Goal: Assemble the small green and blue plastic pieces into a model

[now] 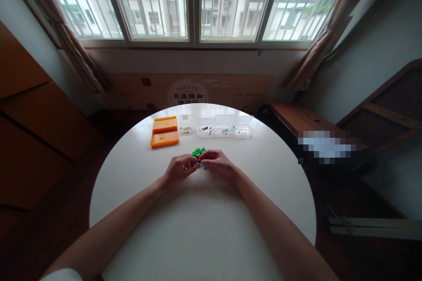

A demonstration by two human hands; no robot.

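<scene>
A small building-brick model with green leaf-like pieces on top and darker, blue and pale bits lower down stands between my hands on the white table. My left hand grips its left side with bent fingers. From the right, my right hand pinches it with thumb and fingers. The fingertips cover much of the model's middle, so any single small piece in them is hidden. A blue bit shows just below the right fingertips.
Beyond my hands lies an orange tray with one small piece in it. To its right stand clear lidded boxes holding several tiny dark, green, blue and pale pieces. The round white table carries everything; a wooden bench stands at the right.
</scene>
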